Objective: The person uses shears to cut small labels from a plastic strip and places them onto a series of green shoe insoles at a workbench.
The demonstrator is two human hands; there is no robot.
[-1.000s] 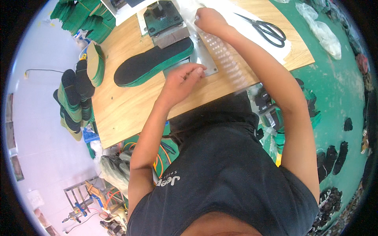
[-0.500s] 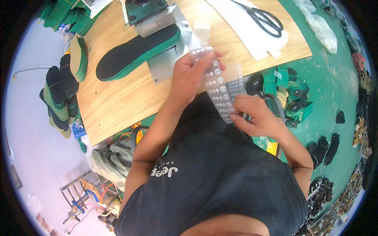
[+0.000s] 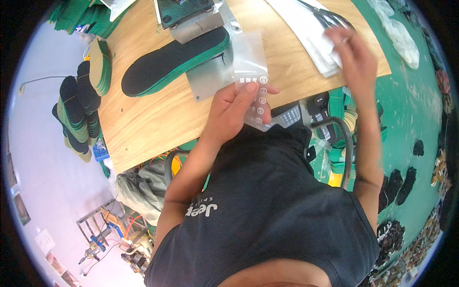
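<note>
My left hand (image 3: pixel 228 111) is closed on a clear plastic strip (image 3: pixel 250 55) with rows of white printed marks, thumb on top, above the table's near edge. The strip's upper end reaches over the table, and its lower end hangs near my lap. My right hand (image 3: pixel 355 57) is raised over the table's right side, smeared by motion, beside long white sheets (image 3: pixel 306 36) and a pair of black-handled scissors (image 3: pixel 330 18). Whether its fingers hold anything is unclear. Left of the strip, a stack of black-topped green insoles (image 3: pixel 177 62) lies partly under a metal press (image 3: pixel 196 26).
The wooden table (image 3: pixel 143 129) has a metal plate (image 3: pixel 205 81) under the press. Bundled insoles (image 3: pixel 74 103) stand along its left side. More green bundles (image 3: pixel 339 138) lie below its right edge, near a curved chair arm (image 3: pixel 348 143). Black shoes (image 3: pixel 405 186) rest on the green floor.
My right hand has let go of the strip's lower part and moved up and right toward the scissors. My left hand keeps its hold on the strip, slightly lower.
</note>
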